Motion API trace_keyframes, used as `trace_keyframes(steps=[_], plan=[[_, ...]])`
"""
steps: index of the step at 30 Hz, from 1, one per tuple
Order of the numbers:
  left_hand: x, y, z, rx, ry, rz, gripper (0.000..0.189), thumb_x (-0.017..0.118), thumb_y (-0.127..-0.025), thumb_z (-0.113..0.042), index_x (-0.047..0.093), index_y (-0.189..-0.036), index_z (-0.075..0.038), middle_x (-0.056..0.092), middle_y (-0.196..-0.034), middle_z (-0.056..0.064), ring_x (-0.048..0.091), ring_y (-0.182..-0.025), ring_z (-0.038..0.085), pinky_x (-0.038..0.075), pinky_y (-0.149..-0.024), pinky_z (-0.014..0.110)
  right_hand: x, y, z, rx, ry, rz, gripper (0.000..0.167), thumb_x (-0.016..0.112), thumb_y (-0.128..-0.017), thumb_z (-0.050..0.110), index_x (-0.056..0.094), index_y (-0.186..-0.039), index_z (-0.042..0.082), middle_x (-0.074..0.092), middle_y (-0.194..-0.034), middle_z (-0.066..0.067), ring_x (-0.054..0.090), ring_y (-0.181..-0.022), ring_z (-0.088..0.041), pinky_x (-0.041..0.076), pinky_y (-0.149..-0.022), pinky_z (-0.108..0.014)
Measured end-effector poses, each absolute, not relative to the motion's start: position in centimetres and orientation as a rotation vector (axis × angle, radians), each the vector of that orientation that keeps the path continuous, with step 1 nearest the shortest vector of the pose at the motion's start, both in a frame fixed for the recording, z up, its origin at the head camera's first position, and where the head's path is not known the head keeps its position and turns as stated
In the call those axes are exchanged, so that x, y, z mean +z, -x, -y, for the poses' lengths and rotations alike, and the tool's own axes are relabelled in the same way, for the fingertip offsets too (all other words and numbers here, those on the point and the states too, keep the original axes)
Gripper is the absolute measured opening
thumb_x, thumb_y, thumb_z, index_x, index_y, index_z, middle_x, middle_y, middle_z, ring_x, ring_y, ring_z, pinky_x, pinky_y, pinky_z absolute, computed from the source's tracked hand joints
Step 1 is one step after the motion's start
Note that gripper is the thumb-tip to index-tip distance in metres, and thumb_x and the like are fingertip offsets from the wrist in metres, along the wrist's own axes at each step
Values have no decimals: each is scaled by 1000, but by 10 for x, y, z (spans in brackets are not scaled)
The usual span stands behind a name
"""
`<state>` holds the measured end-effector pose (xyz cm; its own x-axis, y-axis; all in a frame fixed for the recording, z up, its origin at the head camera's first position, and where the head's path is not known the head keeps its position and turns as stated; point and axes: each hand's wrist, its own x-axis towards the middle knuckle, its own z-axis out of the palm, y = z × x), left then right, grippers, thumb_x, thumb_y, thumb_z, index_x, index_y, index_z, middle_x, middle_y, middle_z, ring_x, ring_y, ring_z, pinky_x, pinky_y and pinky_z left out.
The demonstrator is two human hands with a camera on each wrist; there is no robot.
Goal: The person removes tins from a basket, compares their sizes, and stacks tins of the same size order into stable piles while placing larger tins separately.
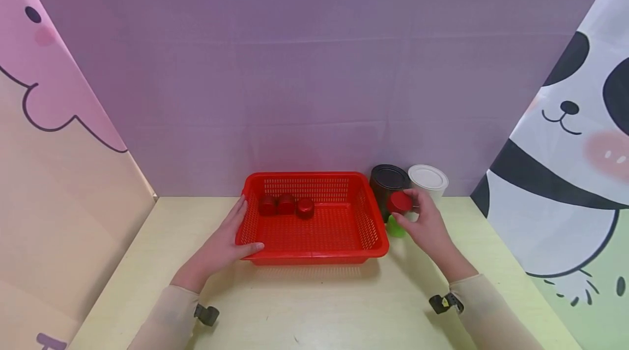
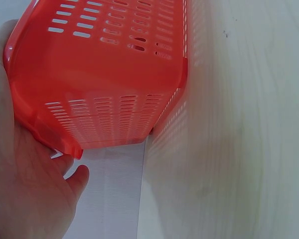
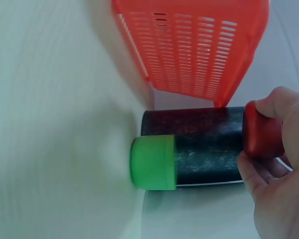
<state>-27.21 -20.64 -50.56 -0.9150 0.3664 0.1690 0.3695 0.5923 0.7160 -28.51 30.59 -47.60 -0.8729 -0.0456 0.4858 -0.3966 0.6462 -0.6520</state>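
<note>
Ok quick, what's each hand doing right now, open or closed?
Left hand: open, resting on the red perforated basket.
Right hand: closed, holding a small red cylinder.

booth-like spot, room type unclear; wood-look table [image 1: 314, 306] w/ purple backdrop [image 1: 314, 77], cartoon panels [image 1: 565, 153] l. & r.

Soft, even light fills the head view; the basket [image 1: 314, 254] throws a faint shadow toward 6 o'clock on the table [image 1: 319, 312]. The left wrist view brightens toward 2 o'clock, with a diffuse shadow around 5 o'clock. The right wrist view looks cooler and slightly soft, with patchy sheen on the black can [image 3: 209, 154].
</note>
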Motion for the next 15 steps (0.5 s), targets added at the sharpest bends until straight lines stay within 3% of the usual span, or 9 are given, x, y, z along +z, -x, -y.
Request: trace_keyframes(steps=[3,9,15], plan=[[-506,272,206,-1265,645,2799,118,85,-95,-46,11,-178,-6,3,-187,8,10,-170,42,31,-127,69,-479,283,-308,1090,-334,2457,57,82,-92,-8,53,-142,-10,63,-132,-25,67,-115,-43,51,-98,-22],[-506,272,207,-1258,643,2800,120,84,-94,-51,11,-178,-7,3,-187,8,10,-169,42,33,-126,70,-482,279,-309,1036,-312,2499,59,82,-92,-6,53,-142,-11,63,-130,-27,66,-115,-45,54,-102,-54],[-506,272,207,-1257,638,2808,123,83,-92,-60,11,-178,-8,3,-187,8,11,-169,41,35,-125,69,-490,281,-313,1043,-299,2530,59,81,-93,-6,51,-143,-12,62,-132,-30,65,-117,-47,54,-104,-66]])
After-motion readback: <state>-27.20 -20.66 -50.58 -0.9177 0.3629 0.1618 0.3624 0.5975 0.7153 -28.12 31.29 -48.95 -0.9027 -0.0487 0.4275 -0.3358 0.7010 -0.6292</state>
